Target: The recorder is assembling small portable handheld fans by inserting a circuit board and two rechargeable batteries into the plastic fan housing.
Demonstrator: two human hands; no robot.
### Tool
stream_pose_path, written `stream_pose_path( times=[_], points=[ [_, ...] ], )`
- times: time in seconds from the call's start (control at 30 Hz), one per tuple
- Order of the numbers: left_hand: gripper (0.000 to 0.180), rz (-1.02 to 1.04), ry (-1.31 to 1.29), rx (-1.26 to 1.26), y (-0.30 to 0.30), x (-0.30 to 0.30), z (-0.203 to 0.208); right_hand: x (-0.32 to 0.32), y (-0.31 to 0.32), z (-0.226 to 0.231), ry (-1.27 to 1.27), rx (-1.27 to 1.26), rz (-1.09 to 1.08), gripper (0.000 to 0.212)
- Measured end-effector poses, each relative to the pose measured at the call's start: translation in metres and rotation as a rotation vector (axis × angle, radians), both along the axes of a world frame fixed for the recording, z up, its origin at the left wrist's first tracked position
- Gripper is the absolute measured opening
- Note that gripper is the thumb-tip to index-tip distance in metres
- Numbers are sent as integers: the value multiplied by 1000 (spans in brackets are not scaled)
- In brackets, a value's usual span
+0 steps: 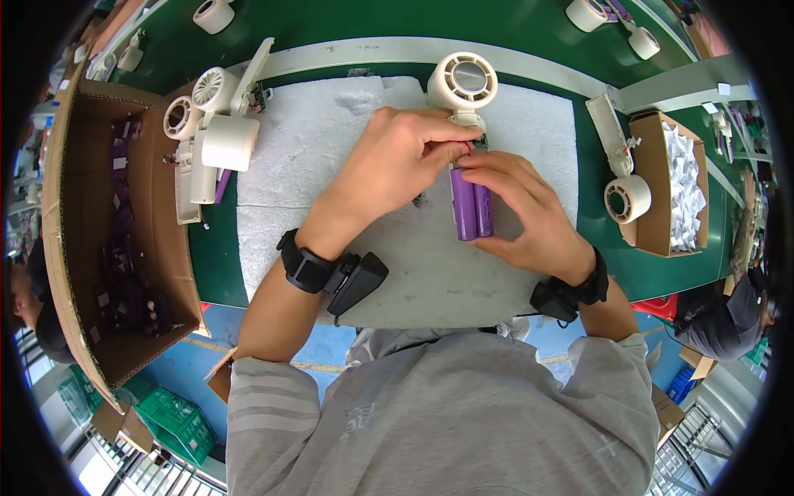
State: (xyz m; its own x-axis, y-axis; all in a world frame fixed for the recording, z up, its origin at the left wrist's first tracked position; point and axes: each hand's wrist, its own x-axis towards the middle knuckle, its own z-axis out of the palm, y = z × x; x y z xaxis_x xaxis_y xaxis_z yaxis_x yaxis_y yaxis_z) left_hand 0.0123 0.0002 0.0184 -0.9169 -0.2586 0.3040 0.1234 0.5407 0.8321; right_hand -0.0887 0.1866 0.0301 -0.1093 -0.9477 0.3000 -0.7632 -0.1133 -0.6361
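In front of me on the foam mat (331,165) lies an opened white handheld fan (464,78), its round head pointing away. Two purple battery cells (466,202) sit side by side at its handle. My right hand (533,207) grips the cells, thumb at their near end and fingers over their far end. My left hand (393,157) pinches a thin red wire (468,148) between thumb and forefinger, close to a small green circuit board (482,142). The fingers partly cover the board and the handle.
Left stands a deep cardboard box (136,240) with purple cells inside; fan parts (229,142) are piled beside it. To the right are another open fan (626,198) and a small carton (653,186) of white pieces (685,190). A metal rail (364,56) crosses the green table.
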Motion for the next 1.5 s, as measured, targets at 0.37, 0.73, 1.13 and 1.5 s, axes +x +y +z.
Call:
stream_pose_path(
  times=[0.37,0.73,1.13,1.5],
  points=[
    [24,-33,-74,-4,-6,1,3,1,6,1,35,-32,-91,64],
    [23,-92,-50,-30,-12,2,5,4,6,4,56,28,-120,65],
    [26,-125,-115,-50,-14,3,10,16,2,8,82,87,-197,63],
    [24,-56,-147,-4,-9,4,12,12,1,2,-67,55,-246,55]
  ],
)
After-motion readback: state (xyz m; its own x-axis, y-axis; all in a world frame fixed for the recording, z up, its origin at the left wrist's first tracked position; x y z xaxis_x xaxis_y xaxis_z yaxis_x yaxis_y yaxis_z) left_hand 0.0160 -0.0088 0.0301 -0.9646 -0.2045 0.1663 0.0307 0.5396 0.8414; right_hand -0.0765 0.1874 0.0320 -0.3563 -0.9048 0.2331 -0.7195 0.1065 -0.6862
